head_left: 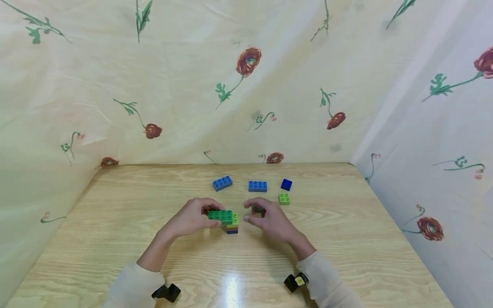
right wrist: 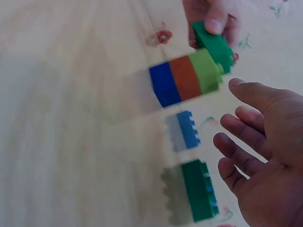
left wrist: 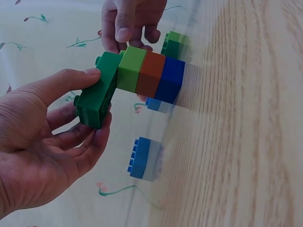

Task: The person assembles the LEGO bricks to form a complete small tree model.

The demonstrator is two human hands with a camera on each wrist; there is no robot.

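My left hand [head_left: 191,217] pinches a long green toy building brick [head_left: 220,217], thumb on the near side and fingers on the far side. The brick lies across the top of a small stack and juts out to the left. Below it, the stack has a lime brick [left wrist: 132,68], an orange-brown brick [left wrist: 150,74] and a dark blue brick [left wrist: 170,80] at the bottom. To the right of the stack is my right hand [head_left: 271,220], fingers loosely bent and holding nothing. Another green brick [right wrist: 199,191] stands on the table beyond it, mostly covered by that hand in the head view.
Two blue bricks, one tilted [head_left: 222,183] and one straight [head_left: 257,186], lie farther back on the wooden table [head_left: 135,192]. At the back right sit a small dark blue brick [head_left: 286,185] and a small lime brick [head_left: 284,199]. Flowered cloth [head_left: 185,85] hangs behind the table.
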